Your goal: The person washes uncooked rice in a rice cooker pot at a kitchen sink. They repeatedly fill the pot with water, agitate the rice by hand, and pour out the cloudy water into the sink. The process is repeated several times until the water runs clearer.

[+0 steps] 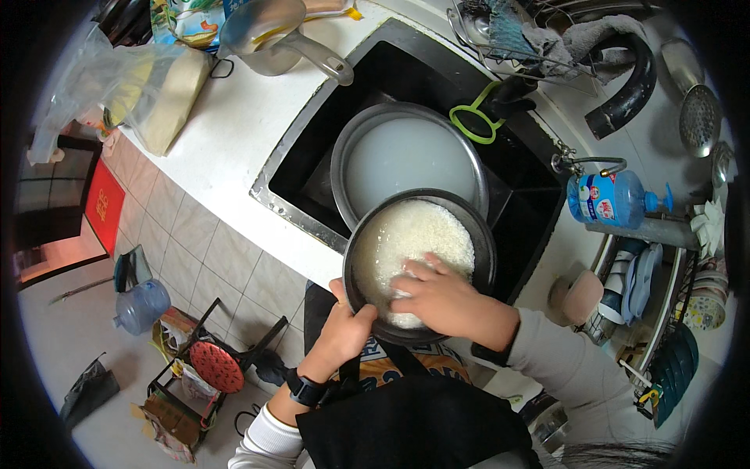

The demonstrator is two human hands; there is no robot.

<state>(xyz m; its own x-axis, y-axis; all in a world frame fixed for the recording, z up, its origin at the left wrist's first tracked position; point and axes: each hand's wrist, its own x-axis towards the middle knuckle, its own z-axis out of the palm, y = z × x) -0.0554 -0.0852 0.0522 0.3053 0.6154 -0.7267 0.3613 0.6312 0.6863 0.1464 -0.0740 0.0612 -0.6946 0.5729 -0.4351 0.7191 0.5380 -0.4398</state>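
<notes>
A dark round pot (484, 275) holds wet white rice (430, 228), tilted towards its left side where some cloudy water pools. My left hand (345, 331) grips the pot's rim at the lower left, thumb on top. Inside the pot, the fingers of my right hand (436, 296) are spread and partly sunk in the rice. Just beyond, a metal basin (338, 164) full of milky water (410, 155) stands in the black sink (304, 158). The pot overlaps the near part of the basin; whether they touch cannot be told.
On the white counter (234, 170) are a translucent ladle-like scoop (263, 53) and a bagged package (176, 99). A green-rimmed strainer (477, 123) hangs over the sink's far right. A blue pump bottle (615, 199) and a dish rack (603, 264) stand right. A black faucet (630, 99) juts at upper right.
</notes>
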